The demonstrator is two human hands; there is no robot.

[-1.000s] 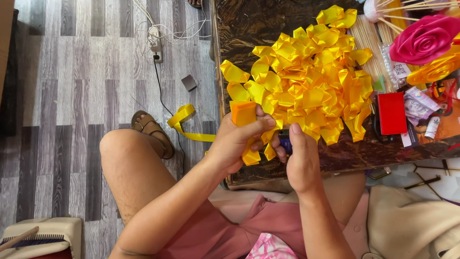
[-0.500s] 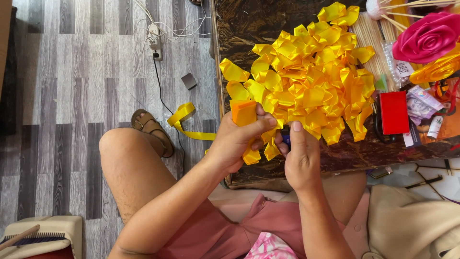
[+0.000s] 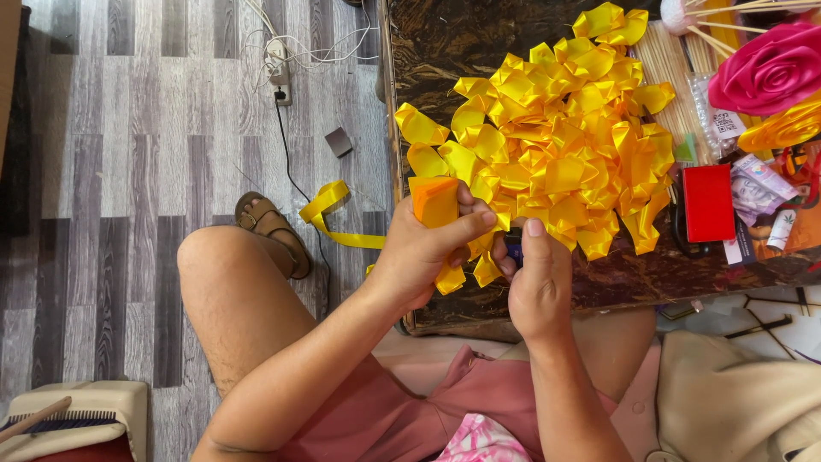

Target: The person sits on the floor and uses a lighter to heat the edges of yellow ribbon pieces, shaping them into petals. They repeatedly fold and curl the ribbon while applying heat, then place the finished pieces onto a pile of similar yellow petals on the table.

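My left hand (image 3: 425, 249) grips an orange folded ribbon piece (image 3: 434, 199) together with yellow ribbon loops (image 3: 451, 275) that hang below the fingers. My right hand (image 3: 539, 282) is closed beside it, thumb up, pinching something small and dark blue (image 3: 512, 251) against the ribbon; what it is I cannot tell. Both hands are over the near edge of a dark wooden table (image 3: 445, 51). A big heap of folded yellow ribbon pieces (image 3: 556, 137) lies on the table just beyond the hands. A yellow ribbon strip (image 3: 329, 210) trails from the left hand down toward the floor.
A red box (image 3: 708, 202), small packets (image 3: 757, 184), wooden sticks (image 3: 676, 64), a pink ribbon rose (image 3: 770, 68) and an orange one (image 3: 782, 128) lie at the table's right. On the floor are a sandal (image 3: 272, 229), a power strip with cables (image 3: 278, 64) and a small dark square (image 3: 339, 141).
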